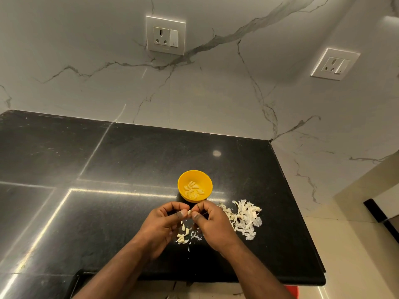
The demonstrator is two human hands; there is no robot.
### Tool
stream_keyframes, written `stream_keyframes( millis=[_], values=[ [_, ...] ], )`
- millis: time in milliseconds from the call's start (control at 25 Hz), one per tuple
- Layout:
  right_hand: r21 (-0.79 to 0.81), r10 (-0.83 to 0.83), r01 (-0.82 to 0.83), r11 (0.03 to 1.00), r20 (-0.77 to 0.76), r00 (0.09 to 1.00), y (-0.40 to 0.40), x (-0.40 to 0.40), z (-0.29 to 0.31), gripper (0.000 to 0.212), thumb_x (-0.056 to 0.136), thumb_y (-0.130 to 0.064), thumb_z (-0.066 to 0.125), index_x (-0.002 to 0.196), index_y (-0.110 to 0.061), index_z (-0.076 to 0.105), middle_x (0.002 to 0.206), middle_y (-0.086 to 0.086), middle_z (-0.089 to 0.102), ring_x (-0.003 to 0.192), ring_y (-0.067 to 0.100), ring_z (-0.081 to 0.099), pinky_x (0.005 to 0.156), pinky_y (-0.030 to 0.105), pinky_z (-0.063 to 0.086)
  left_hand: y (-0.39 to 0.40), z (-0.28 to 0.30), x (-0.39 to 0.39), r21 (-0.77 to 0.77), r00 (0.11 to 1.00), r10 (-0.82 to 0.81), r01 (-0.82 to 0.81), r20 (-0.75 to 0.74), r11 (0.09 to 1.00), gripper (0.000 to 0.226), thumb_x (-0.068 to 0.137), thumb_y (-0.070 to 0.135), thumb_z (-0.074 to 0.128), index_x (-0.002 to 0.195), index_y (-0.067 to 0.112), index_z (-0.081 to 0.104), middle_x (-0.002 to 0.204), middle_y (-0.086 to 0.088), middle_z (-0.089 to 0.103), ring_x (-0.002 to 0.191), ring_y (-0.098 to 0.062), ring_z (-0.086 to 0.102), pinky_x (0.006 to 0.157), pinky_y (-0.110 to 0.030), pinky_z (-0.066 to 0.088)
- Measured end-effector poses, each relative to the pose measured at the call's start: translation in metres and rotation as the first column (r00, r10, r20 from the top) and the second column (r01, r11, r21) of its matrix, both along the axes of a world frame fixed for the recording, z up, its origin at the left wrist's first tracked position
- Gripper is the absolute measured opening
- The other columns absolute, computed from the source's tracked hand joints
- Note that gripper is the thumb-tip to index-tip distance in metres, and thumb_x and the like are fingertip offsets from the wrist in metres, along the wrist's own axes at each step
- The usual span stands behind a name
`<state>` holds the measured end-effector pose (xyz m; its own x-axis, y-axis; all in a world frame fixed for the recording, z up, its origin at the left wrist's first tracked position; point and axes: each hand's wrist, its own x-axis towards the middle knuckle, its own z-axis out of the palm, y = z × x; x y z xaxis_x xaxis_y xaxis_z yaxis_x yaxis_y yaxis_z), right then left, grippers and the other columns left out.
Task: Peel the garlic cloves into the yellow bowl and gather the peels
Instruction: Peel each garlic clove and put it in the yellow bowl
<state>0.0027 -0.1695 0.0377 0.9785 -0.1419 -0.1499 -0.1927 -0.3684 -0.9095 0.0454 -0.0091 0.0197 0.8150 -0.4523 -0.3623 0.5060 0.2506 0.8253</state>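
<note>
A small yellow bowl [180, 186] stands on the black counter and holds several peeled garlic cloves [193, 189]. Just in front of the bowl, my left hand [165, 223] and my right hand [212, 225] meet above the counter. Both pinch one small garlic clove [189, 212] between thumbs and fingertips. Below the hands lie a few cloves and bits of skin [183, 235]. A loose pile of white garlic peels [245, 219] is spread on the counter right of my right hand.
The black stone counter [129, 160] ends at a front edge near me and a right edge beside the peel pile. A marble wall with two power sockets [165, 35] rises behind it. Pale floor tiles lie to the right.
</note>
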Motion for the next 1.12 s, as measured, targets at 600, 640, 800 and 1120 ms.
stream_keyframes(
  millis=[600, 640, 800, 1120],
  values=[
    [0.083, -0.005, 0.008, 0.997, -0.035, 0.999, -0.004, 0.0, -0.004, 0.012, 0.094, -0.02, 0.065, 0.085, -0.021, 0.072, 0.073, -0.002, 0.071, 0.07, 0.009, 0.065, 0.068, 0.031, 0.055, -0.001, -0.003, -0.002, 0.202, 0.99, 0.038, -0.066, 0.138, 0.977, 0.015, 0.085, 0.002, 0.074, 0.099, -0.002, 0.068, 0.076, -0.012, 0.069, 0.06, -0.014, 0.064, 0.052, -0.022, 0.049],
    [0.087, 0.022, -0.018, 0.996, -0.041, 0.999, -0.004, -0.001, -0.004, 0.013, 0.096, -0.019, 0.062, 0.085, -0.022, 0.069, 0.073, -0.001, 0.069, 0.07, 0.012, 0.065, 0.068, 0.033, 0.055, -0.001, -0.001, -0.003, 0.181, 0.992, 0.035, -0.057, 0.122, 0.982, 0.014, 0.086, 0.0, 0.071, 0.099, -0.004, 0.067, 0.074, -0.012, 0.069, 0.058, -0.013, 0.064, 0.051, -0.022, 0.049],
    [0.148, 0.103, -0.095, 0.984, -0.047, 0.994, -0.003, -0.001, -0.002, 0.017, 0.101, -0.015, 0.054, 0.088, -0.02, 0.064, 0.071, -0.003, 0.066, 0.068, 0.011, 0.06, 0.065, 0.029, 0.05, 0.001, 0.0, -0.002, 0.067, 1.0, 0.003, -0.004, 0.014, 0.998, 0.014, 0.089, -0.001, 0.065, 0.103, -0.004, 0.066, 0.082, -0.018, 0.069, 0.066, -0.021, 0.068, 0.059, -0.03, 0.054],
    [0.146, 0.052, -0.049, 0.988, -0.016, 0.999, -0.003, 0.0, -0.004, 0.013, 0.098, -0.018, 0.058, 0.087, -0.018, 0.066, 0.07, -0.001, 0.065, 0.066, 0.014, 0.058, 0.064, 0.034, 0.05, 0.001, 0.001, -0.001, -0.003, 0.998, -0.012, 0.011, -0.06, 1.0, 0.018, 0.085, 0.0, 0.065, 0.103, -0.001, 0.066, 0.079, -0.013, 0.066, 0.055, -0.011, 0.056, 0.045, -0.019, 0.043]
  ],
)
